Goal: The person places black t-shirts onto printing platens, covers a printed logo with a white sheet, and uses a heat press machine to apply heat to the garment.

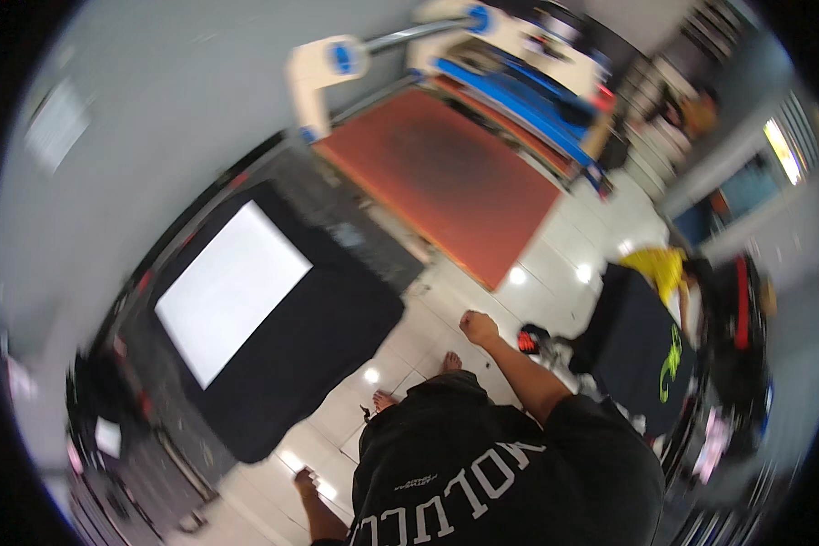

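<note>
- We see our right hand (479, 326) raised out in front of the body, fingers curled together into a loose fist that holds nothing.
- Our left hand (305, 481) hangs low near the bottom edge of the view; it is small and blurred, so we cannot tell how its fingers are set, and we see nothing in it.
- Nearest to the left hand is a black garment (318, 350) spread flat over a press bed, with its lower edge hanging off the near side.
- On that garment lies a white rectangular sheet (230, 289), flat, covering its upper left part and touching the cloth all round.
- Neither hand touches the garment or the sheet; the right hand is well apart from both, over the tiled floor (555, 246).
- Beyond the black garment stands an orange-red flat platen (446, 177), bare on top, next to a cream machine arm with a blue knob (337, 59).
- Farther back we make out a blue flat surface (510, 91), blurred.
- To our right, near the right hand, a dark garment with a bright green print (651, 355) lies draped on a stack, with a yellow piece of cloth (660, 266) just behind it.
- Two bare feet (419, 380) show on the pale floor tiles below the right hand.
- We wear a black shirt (510, 473) with pale lettering.
</note>
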Motion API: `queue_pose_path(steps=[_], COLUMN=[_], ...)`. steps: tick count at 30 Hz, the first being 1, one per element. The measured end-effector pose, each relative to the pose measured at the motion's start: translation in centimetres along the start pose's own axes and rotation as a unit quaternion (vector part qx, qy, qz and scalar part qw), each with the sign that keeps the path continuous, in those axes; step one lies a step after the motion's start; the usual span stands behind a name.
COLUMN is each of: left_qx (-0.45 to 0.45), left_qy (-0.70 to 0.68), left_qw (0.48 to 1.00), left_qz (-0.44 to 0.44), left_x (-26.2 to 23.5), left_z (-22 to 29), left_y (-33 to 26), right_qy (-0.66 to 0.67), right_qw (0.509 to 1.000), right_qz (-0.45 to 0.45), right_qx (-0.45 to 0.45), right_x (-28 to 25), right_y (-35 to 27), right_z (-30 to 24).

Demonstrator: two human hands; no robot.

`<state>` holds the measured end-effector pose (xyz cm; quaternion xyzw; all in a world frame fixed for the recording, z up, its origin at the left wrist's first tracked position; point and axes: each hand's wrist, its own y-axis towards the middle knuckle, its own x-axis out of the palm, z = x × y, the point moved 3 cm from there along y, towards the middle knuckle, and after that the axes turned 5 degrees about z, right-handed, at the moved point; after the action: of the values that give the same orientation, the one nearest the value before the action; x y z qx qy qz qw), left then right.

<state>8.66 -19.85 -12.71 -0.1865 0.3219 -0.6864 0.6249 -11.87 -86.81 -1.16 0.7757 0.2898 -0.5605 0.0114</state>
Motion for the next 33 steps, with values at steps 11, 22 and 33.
queue_pose_path(steps=[11, 22, 33], left_qx=[-0.030, 0.317, 0.650], left_qy=[0.426, 0.445, 0.200], left_qw=[0.805, 0.546, 0.391], left_qz=[-0.411, -0.635, -0.620], left_x=[33.5, 72.0, 87.5], left_z=[3.3, 12.4, 14.4], left_y=[1.4, -32.1, -52.7], right_qy=[-0.490, 0.313, 0.174], right_qw=[0.852, 0.860, 0.971], right_qz=[0.169, 0.336, 0.165], right_qx=[0.072, 0.220, -0.001], right_x=[-11.5, -21.0, -42.6], right_y=[-11.4, -14.6, -19.3], right_z=[26.1, 33.5, 22.2])
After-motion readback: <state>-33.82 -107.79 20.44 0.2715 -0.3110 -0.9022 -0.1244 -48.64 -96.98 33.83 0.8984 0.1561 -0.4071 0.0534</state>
